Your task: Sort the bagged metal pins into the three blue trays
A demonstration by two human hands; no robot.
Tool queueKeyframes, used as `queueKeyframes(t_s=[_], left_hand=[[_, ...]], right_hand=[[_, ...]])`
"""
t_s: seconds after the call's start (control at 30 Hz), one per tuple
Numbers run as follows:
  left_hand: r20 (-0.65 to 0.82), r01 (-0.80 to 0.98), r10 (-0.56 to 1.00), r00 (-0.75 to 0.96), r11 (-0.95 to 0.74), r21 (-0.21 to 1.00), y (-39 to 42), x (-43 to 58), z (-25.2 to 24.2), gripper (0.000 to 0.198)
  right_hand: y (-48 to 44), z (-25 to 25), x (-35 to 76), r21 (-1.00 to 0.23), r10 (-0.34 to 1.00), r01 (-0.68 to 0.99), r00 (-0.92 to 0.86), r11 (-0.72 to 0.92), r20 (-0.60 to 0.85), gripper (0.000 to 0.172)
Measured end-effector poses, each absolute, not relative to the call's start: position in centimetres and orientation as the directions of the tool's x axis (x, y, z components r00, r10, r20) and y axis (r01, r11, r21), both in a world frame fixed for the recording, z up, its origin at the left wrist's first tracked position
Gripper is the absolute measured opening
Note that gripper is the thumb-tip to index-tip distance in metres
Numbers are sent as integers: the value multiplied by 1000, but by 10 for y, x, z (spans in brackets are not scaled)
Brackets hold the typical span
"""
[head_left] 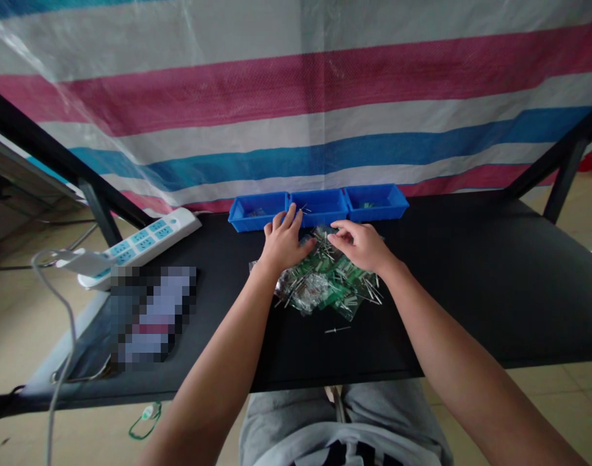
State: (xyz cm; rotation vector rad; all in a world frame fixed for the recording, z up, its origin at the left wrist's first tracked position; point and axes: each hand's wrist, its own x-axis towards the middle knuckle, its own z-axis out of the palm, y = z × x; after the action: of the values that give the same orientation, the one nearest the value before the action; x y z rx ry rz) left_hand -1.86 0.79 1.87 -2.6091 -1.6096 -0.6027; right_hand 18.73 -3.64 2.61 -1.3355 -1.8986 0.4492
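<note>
**Head view: both hands down on the parts pile [327,285]**

The left hand [282,244] lies flat on the pile's far-left edge, grip open, fingers spread toward the middle blue tray [319,208]. The right hand [361,247] covers the far-right side, fingers curled; whether that grip has pinched anything, I cannot tell. The pile sits midway across the desk [470,291], just near of that tray, under both hands. One loose pin [338,330] lies nearer, long axis left to right.

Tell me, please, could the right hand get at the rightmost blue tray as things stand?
Probably yes: the right hand rests on the parts pile just before the rightmost blue tray, open-topped, with nothing between.
</note>
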Motion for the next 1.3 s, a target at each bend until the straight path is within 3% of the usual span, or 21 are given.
queueKeyframes(t_s=[0.2,0.37,0.67,1.0,1.17,1.3], left_hand=[[396,854,844,363,-471,221,-3,-24,27,61],[367,827,818,442,-530,185,-14,-27,32,36],[322,782,775,544,-607,140,-21,-19,35,29],[234,815,821,520,-559,153,-19,-17,30,25],[238,812,825,513,-556,177,-17,-16,26,23],[296,811,802,520,-572,125,-15,-20,25,21]], right_hand=[[-36,27,191,-630,892,654,-166,419,421,31],[-33,20,191,-490,847,737,-209,465,489,20],[-34,10,181,-365,892,845,-252,392,376,6],[-33,7,181,-366,889,838,-266,404,373,11],[-34,8,180,-417,875,799,-262,433,406,17],[-34,8,181,-444,867,779,-246,443,434,18]])
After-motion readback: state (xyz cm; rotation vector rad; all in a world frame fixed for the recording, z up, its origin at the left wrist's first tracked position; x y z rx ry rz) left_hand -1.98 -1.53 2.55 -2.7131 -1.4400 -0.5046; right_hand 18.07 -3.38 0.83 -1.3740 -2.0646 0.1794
